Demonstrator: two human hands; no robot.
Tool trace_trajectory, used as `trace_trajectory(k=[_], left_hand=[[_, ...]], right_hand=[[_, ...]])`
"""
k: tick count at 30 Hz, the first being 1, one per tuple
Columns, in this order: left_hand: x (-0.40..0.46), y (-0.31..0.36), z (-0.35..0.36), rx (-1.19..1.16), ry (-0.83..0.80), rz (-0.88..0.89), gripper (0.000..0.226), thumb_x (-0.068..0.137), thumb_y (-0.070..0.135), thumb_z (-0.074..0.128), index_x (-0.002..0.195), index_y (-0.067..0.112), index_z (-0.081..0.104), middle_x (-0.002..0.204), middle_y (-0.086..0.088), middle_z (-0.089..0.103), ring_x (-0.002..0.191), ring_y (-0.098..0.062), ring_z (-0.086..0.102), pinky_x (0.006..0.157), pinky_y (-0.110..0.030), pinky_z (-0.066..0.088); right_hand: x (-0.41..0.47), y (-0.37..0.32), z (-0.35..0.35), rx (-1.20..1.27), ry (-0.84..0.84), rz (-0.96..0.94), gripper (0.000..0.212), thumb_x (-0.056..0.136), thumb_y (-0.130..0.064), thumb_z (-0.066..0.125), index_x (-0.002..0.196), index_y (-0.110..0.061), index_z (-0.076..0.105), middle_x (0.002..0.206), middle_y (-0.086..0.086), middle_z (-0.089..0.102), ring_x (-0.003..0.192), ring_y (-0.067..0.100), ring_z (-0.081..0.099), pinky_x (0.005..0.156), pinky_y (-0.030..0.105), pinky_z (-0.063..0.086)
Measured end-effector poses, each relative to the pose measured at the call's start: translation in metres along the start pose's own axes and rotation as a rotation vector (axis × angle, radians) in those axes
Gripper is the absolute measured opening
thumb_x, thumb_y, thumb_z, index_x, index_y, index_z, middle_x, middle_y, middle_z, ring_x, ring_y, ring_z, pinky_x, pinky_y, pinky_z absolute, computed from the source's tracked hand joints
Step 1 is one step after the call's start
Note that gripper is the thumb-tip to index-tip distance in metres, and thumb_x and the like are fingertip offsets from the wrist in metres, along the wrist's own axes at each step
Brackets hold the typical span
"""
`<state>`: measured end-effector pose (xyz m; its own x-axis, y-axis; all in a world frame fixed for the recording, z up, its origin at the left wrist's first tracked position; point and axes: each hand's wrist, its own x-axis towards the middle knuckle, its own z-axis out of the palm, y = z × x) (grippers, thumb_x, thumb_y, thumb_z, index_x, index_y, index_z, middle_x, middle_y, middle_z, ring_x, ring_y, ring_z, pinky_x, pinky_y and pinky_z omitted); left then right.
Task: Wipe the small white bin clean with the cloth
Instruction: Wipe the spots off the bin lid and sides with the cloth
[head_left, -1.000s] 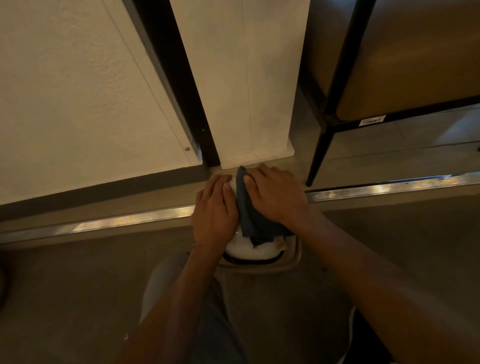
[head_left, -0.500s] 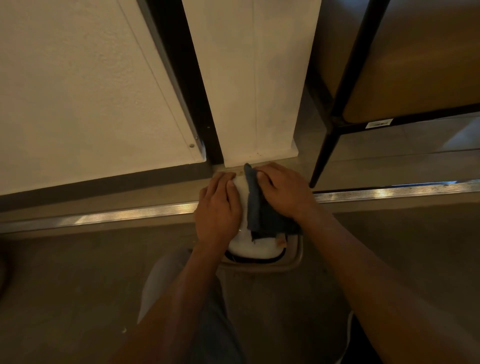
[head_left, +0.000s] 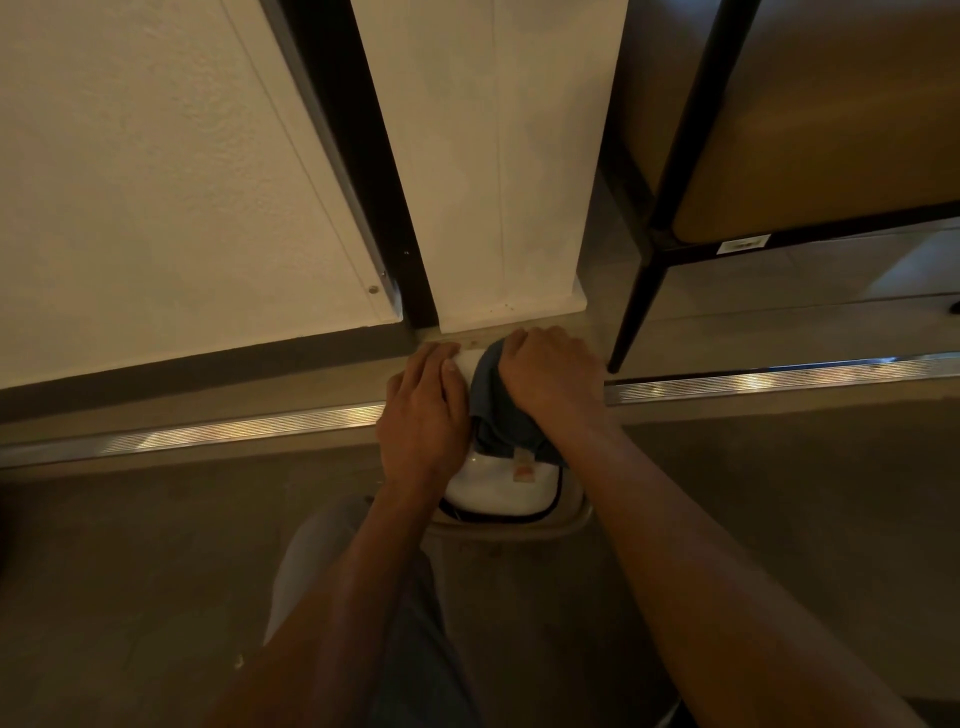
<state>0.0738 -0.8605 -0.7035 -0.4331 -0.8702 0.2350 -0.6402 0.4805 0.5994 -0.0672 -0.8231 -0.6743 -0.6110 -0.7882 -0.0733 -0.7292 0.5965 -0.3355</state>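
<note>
Down low, the right hand (head_left: 553, 376) has its fingers curled around a dark blue cloth (head_left: 496, 410) and presses it onto the top of the small white bin (head_left: 493, 486), while the left hand (head_left: 423, 410) lies flat on the bin's left side with its fingers straight. The bin sits on the floor (head_left: 156, 571) between the two arms, just in front of a white post (head_left: 493, 182) and beside a shiny metal strip (head_left: 234, 431). A black chair leg (head_left: 636, 306) stands near the right hand.
</note>
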Motion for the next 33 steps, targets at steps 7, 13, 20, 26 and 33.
trace_trajectory(k=[7, 13, 20, 26, 33], left_hand=[[0.0, -0.006, 0.004, -0.006, -0.031, -0.024, 0.061, 0.1, 0.052, 0.018, 0.138, 0.018, 0.052, 0.141, -0.007, 0.054, 0.127, -0.026, 0.05, 0.104, -0.029, 0.031], [-0.001, -0.002, 0.002, 0.003, -0.047, -0.06, 0.072, 0.096, 0.058, 0.013, 0.14, 0.017, 0.051, 0.145, -0.008, 0.051, 0.13, -0.028, 0.047, 0.108, -0.042, 0.037], [-0.006, 0.002, 0.008, -0.026, -0.009, -0.036, 0.057, 0.103, 0.049, 0.023, 0.135, 0.013, 0.053, 0.141, -0.011, 0.052, 0.127, -0.032, 0.049, 0.107, -0.041, 0.039], [-0.009, 0.005, 0.01, -0.009, -0.005, -0.021, 0.054, 0.099, 0.061, 0.032, 0.137, 0.026, 0.05, 0.143, -0.002, 0.049, 0.126, -0.027, 0.048, 0.096, -0.036, 0.042], [-0.006, 0.002, 0.01, 0.006, -0.028, -0.011, 0.053, 0.099, 0.062, 0.027, 0.136, 0.032, 0.05, 0.141, 0.002, 0.047, 0.125, -0.024, 0.048, 0.094, -0.036, 0.042]], right_hand=[[-0.044, 0.05, 0.027, 0.708, 0.267, -0.224, 0.04, 0.106, -0.027, 0.038, 0.14, -0.008, 0.049, 0.14, 0.004, 0.052, 0.127, 0.009, 0.047, 0.104, 0.009, 0.032], [-0.089, 0.051, 0.049, 1.077, 0.177, 0.08, 0.044, 0.105, -0.036, 0.032, 0.147, -0.022, 0.038, 0.141, -0.002, 0.052, 0.13, 0.008, 0.049, 0.104, 0.018, 0.042], [-0.043, 0.049, 0.019, 1.073, 0.046, 0.214, 0.047, 0.106, -0.043, 0.03, 0.141, -0.018, 0.049, 0.139, 0.005, 0.053, 0.129, 0.02, 0.049, 0.111, 0.037, 0.04], [-0.048, 0.06, 0.031, 1.081, 0.101, 0.115, 0.051, 0.105, -0.046, 0.032, 0.146, -0.019, 0.044, 0.145, 0.002, 0.051, 0.132, 0.015, 0.048, 0.112, 0.04, 0.04], [-0.102, 0.07, 0.063, 1.092, 0.201, 0.144, 0.061, 0.1, -0.054, 0.03, 0.145, -0.015, 0.043, 0.137, 0.006, 0.056, 0.125, 0.02, 0.055, 0.102, 0.049, 0.049]])
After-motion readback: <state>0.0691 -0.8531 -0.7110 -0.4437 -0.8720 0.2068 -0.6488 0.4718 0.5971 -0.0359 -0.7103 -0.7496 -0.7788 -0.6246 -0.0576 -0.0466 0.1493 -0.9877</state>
